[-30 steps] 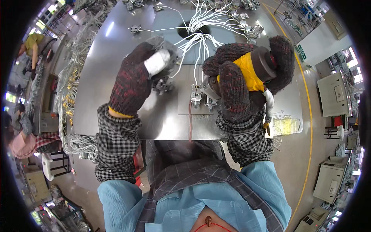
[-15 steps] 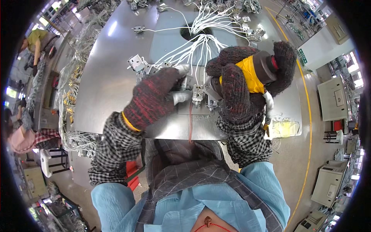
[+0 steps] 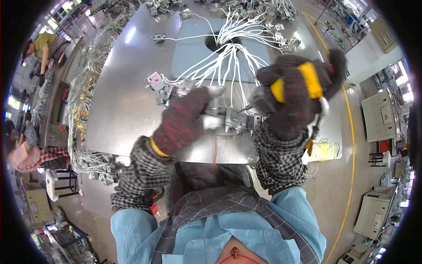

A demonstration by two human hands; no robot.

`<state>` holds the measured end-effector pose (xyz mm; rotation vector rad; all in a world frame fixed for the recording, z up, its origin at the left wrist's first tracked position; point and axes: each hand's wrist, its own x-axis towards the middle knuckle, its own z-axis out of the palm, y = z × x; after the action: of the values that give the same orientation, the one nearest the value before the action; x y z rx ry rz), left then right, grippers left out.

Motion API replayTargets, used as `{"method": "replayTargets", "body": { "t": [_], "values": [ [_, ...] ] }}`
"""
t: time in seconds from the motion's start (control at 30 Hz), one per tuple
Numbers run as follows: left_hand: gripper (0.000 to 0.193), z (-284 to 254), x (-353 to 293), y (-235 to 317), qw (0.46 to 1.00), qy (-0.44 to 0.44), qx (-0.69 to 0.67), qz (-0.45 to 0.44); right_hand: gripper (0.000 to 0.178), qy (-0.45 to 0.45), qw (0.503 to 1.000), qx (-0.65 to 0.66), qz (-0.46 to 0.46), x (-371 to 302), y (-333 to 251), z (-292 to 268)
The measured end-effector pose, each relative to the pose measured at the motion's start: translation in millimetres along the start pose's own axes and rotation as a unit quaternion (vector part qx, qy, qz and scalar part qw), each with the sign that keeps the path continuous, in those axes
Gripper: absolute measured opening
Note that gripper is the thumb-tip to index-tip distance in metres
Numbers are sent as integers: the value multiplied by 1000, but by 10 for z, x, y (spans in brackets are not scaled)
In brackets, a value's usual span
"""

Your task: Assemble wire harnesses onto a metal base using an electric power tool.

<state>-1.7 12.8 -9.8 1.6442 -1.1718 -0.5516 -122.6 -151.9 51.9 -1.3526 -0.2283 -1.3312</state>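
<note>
My left hand (image 3: 182, 122), in a dark red-and-black knit glove with white-wrapped fingertips, is closed around a small metal fitting (image 3: 214, 106) at the front of the table. My right hand (image 3: 292, 110), in a dark glove, grips a power screwdriver (image 3: 263, 100) wrapped with yellow tape. Its thin bit points left, just above another metal fitting (image 3: 236, 119) beside my left fingertips. Blur hides whether the bit touches it. White cables (image 3: 222, 68) run from the fittings to a hole in the table. Both hands are smeared by motion.
The shiny metal table (image 3: 118, 97) carries more fittings (image 3: 281, 9) along its far edge. A reddish wire (image 3: 215, 149) hangs over the near edge. A clear yellowish tray (image 3: 324, 150) lies at the right. Bundled cables (image 3: 90, 160) hang at the left, where other people work.
The screwdriver and my right hand have shifted right and turned, baring the bit. My left hand has moved slightly right, and the front fittings have shifted right with it.
</note>
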Motion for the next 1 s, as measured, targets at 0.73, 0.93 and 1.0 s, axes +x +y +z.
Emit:
{"method": "replayTargets", "body": {
  "t": [0.73, 0.93, 1.0],
  "values": [
    [48, -33, 182, 138, 952, -63, 288, 87, 78, 112, 992, -39, 35, -77, -93, 145],
    [48, 68, 268, 209, 925, -114, 357, 63, 72, 62, 998, -1, 13, -66, -49, 159],
    [48, 79, 242, 194, 926, -105, 354, 81, 68, 17, 999, -42, -12, -62, -1, 94]
  ]
}}
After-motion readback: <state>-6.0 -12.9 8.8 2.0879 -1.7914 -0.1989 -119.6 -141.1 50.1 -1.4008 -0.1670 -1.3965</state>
